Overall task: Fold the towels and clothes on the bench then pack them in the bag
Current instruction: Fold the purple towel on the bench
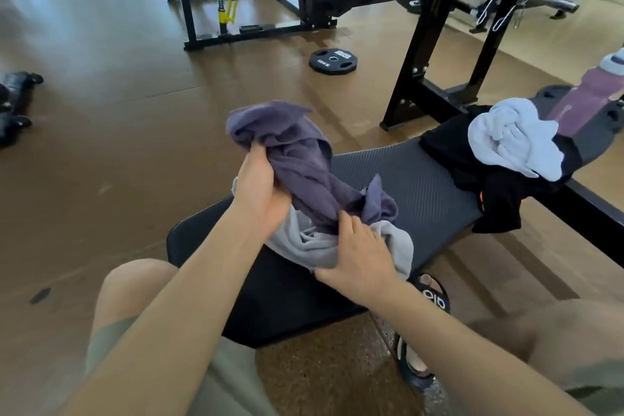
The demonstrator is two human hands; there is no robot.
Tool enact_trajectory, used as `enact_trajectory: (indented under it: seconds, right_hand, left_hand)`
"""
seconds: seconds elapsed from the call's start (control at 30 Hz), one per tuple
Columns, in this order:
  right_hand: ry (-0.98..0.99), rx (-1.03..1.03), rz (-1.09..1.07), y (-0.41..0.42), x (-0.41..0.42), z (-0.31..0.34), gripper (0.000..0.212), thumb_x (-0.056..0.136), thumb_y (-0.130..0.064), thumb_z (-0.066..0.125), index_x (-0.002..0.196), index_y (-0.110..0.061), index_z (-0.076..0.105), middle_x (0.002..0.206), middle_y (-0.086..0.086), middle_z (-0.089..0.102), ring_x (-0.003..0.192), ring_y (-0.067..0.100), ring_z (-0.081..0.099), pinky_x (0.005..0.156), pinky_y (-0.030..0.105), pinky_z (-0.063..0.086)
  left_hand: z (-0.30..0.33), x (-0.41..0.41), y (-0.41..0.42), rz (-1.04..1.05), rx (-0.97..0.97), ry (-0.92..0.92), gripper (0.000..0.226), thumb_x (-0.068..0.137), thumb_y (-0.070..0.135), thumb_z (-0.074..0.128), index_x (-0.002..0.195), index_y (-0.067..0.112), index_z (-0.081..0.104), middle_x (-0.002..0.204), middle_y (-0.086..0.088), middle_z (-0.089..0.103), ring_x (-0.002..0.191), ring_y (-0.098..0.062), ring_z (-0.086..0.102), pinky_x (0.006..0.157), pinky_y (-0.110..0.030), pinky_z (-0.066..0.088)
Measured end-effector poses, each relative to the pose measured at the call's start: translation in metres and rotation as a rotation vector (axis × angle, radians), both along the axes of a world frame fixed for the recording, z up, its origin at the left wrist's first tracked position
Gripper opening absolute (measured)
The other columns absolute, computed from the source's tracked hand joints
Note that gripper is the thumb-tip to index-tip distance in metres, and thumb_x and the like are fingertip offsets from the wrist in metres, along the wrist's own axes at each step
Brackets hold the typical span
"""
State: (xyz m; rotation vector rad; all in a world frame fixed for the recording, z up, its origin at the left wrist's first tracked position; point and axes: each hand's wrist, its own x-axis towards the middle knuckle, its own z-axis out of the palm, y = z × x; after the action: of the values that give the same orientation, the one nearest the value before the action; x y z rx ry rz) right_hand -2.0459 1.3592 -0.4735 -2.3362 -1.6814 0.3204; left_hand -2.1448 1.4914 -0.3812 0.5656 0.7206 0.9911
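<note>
Crumpled purple-grey cloth garment [304, 162]: lifted above the near half of the black padded gym bench [412, 186], bunched into a rope-like twist. Head view only.

Around it: a pale grey towel [324, 243] lies rumpled on the bench directly under the garment, one edge hanging off the bench's right side. Further along the bench, a black garment with an orange patch [499, 189] sprawls across the pad, and a white bunched towel [513, 138] sits on top of it. A mauve bottle-like object [587, 101] stands just beyond, tilted. On the brown floor, a black weight plate [333, 60] lies flat beside the black rack uprights [439, 37].

Orientation: long axis of the purple-grey garment runs from upper left, away from the person, down to lower right, towards the grey towel.

Grip: left hand [260, 192] clenched round the garment's middle. Right hand [358, 253] grasps the garment's lower end, fingers curled into it, palm lying over the grey towel.

Hard to make out: the mauve object is cut off at the right edge. Left floor items are blurred. A black sandal [435, 297] is partly hidden by the right forearm.
</note>
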Motion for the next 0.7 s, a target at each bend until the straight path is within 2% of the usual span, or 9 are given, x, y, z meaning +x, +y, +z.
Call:
enact_trajectory:
  seconds: [0.1,0.17,0.27,0.33,0.4,0.47,0.57,0.63,0.7]
  right_hand:
    - [-0.189,-0.039,-0.030,0.008,0.002,0.001,0.066,0.083,-0.037,0.064,0.138,-0.014,0.038,0.126,0.005,0.057,0.114,0.029,0.057,0.091,0.040,0.043]
    - [-0.214,-0.066,-0.051,0.011,0.012,0.006,0.046,0.090,-0.022,0.056,0.132,-0.014,0.037,0.124,0.007,0.057,0.107,0.033,0.062,0.079,0.040,0.043]
    - [-0.046,-0.049,-0.211,0.016,0.037,0.016,0.045,0.096,-0.020,0.054,0.135,-0.011,0.034,0.127,0.012,0.051,0.106,0.039,0.060,0.076,0.042,0.044]
    - [0.120,0.018,-0.404,0.020,0.061,0.020,0.044,0.097,-0.019,0.055,0.134,-0.008,0.033,0.130,0.018,0.047,0.105,0.042,0.057,0.073,0.041,0.042]
    - [0.250,0.070,-0.574,0.023,0.086,0.025,0.046,0.097,-0.016,0.054,0.135,-0.004,0.031,0.135,0.024,0.044,0.108,0.045,0.054,0.074,0.042,0.040]
    - [0.381,0.110,-0.722,0.024,0.107,0.028,0.050,0.097,-0.013,0.054,0.139,-0.001,0.029,0.137,0.028,0.045,0.115,0.046,0.053,0.078,0.043,0.043]
    - [0.534,0.139,-0.871,0.024,0.125,0.029,0.060,0.100,-0.012,0.052,0.149,0.005,0.022,0.141,0.030,0.046,0.122,0.044,0.053,0.083,0.044,0.045]
    - [0.558,0.143,-0.849,0.023,0.124,0.029,0.061,0.100,-0.012,0.051,0.151,0.003,0.021,0.142,0.030,0.044,0.120,0.044,0.054,0.080,0.043,0.045]
    - [0.449,0.103,-0.712,0.021,0.110,0.028,0.064,0.097,-0.013,0.054,0.151,-0.006,0.021,0.147,0.026,0.034,0.122,0.044,0.049,0.081,0.041,0.041]
  left_hand:
    - [0.022,-0.011,0.011,0.006,-0.026,-0.138,0.047,0.110,0.038,0.030,0.143,0.011,0.050,0.142,-0.010,0.056,0.138,-0.026,0.049,0.117,-0.041,0.036]
    - [0.034,-0.022,0.017,-0.026,0.060,-0.154,0.046,0.109,0.039,0.033,0.137,0.010,0.055,0.136,-0.010,0.060,0.133,-0.026,0.055,0.111,-0.040,0.044]
    - [0.039,-0.036,0.015,-0.037,0.242,0.064,0.040,0.104,0.041,0.046,0.124,0.010,0.063,0.120,-0.009,0.071,0.112,-0.023,0.068,0.096,-0.039,0.055]
    - [0.033,-0.043,0.013,0.019,0.471,0.381,0.040,0.093,0.042,0.058,0.120,0.012,0.063,0.112,-0.003,0.073,0.107,-0.018,0.069,0.094,-0.040,0.055]
    - [0.024,-0.054,0.010,-0.088,0.874,0.852,0.041,0.086,0.050,0.065,0.116,0.023,0.059,0.104,0.008,0.071,0.097,-0.010,0.067,0.084,-0.034,0.052]
    - [0.011,-0.065,0.007,-0.435,1.226,1.368,0.055,0.078,0.066,0.067,0.120,0.034,0.053,0.106,0.011,0.068,0.097,-0.015,0.065,0.081,-0.035,0.051]
    - [-0.009,-0.074,-0.001,-0.853,1.419,1.974,0.056,0.074,0.062,0.065,0.119,0.030,0.056,0.102,0.005,0.069,0.095,-0.023,0.066,0.078,-0.035,0.054]
    - [-0.021,-0.071,-0.009,-0.965,1.443,2.154,0.032,0.085,0.038,0.061,0.112,0.021,0.062,0.106,0.000,0.068,0.096,-0.026,0.068,0.071,-0.033,0.049]
    - [-0.030,-0.070,-0.011,-0.946,1.371,2.081,0.019,0.092,0.033,0.054,0.104,0.021,0.063,0.108,-0.003,0.068,0.097,-0.027,0.067,0.069,-0.033,0.043]
